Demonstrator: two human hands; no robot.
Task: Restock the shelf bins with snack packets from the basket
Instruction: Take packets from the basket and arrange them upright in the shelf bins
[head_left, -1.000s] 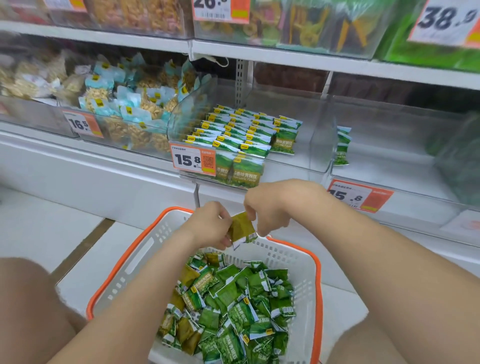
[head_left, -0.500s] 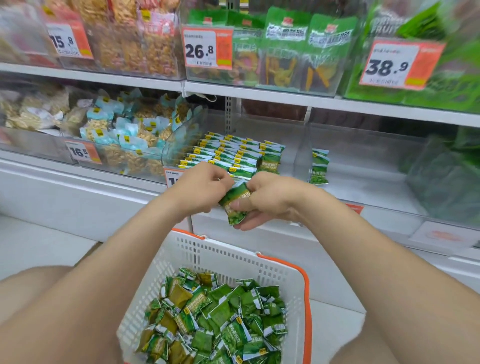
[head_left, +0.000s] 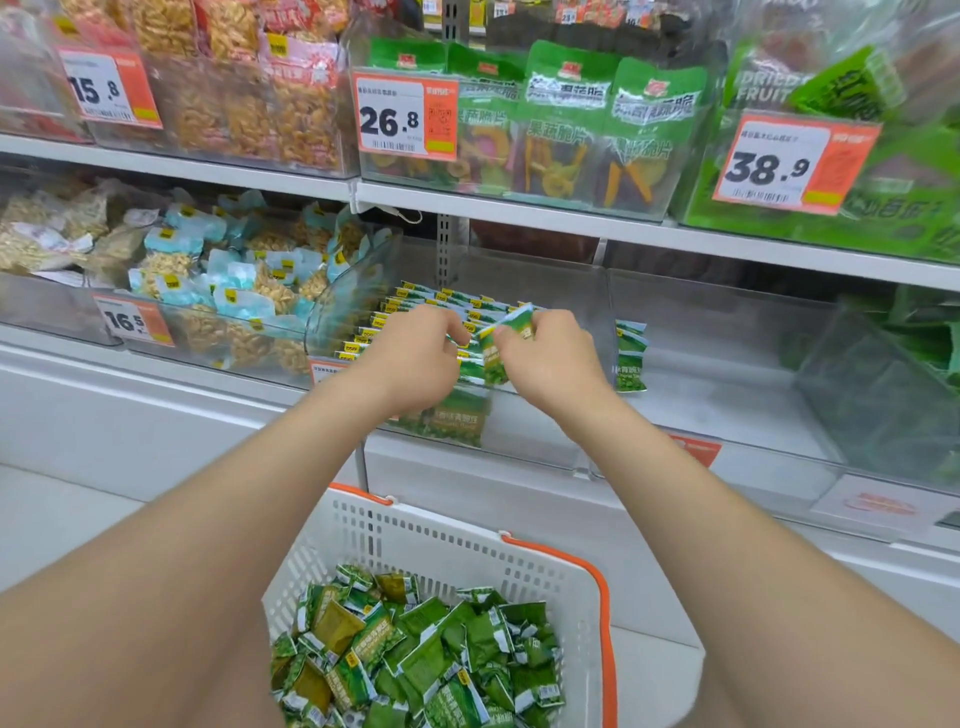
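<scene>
A green foil snack packet (head_left: 494, 362) is pinched by curled fingers of the left hand (head_left: 415, 361) and right hand (head_left: 548, 358) over the clear plastic shelf bin (head_left: 535, 434).

clear rectangular shelf bin (head_left: 550, 452): smooth transparent plastic, reflective | small green snack packet (head_left: 501, 345) over that bin: shiny crinkled plastic film | heap of green packets (head_left: 441, 660): same glossy film, creased | white perforated basket with orange rim (head_left: 467, 545): matt hard plastic | orange-and-white price tag (head_left: 405, 117): matt printed paper | white shelf board (head_left: 519, 221): smooth, satin
</scene>
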